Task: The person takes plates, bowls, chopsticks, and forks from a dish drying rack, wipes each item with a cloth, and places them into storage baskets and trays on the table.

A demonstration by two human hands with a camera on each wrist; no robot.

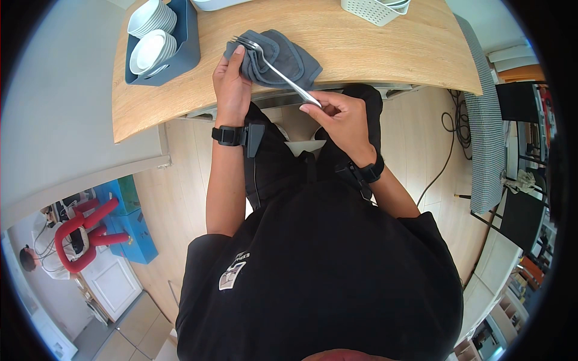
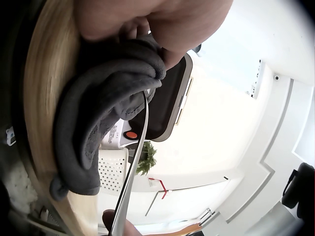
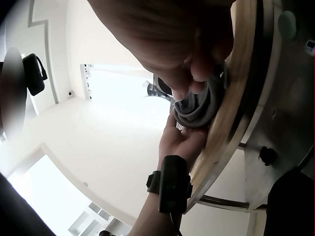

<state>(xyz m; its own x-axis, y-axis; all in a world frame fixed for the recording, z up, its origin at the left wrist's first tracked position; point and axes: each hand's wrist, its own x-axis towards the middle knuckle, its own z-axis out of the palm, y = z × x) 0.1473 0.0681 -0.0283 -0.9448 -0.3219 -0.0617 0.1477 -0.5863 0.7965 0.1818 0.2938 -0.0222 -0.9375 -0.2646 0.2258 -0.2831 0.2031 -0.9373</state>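
Note:
A silver fork [image 1: 280,73] slants across a dark grey cloth [image 1: 301,63] near the table's front edge. My left hand [image 1: 232,87] grips the cloth's left side, its thumb lying by the fork's head. The tines poke out just past that thumb. My right hand [image 1: 343,117] pinches the handle end between thumb and fingers, off the front edge of the table. In the left wrist view the cloth [image 2: 78,132] is bunched in thick folds and hides the fork's head, while the handle [image 2: 130,177] runs down to the right hand's fingertips.
On the wooden table [image 1: 337,48], a blue-grey bin [image 1: 191,36] with stacked white bowls [image 1: 153,51] stands at the left. A white perforated basket [image 1: 367,13] sits at the back right. Part of another white container [image 1: 220,5] shows at the back edge.

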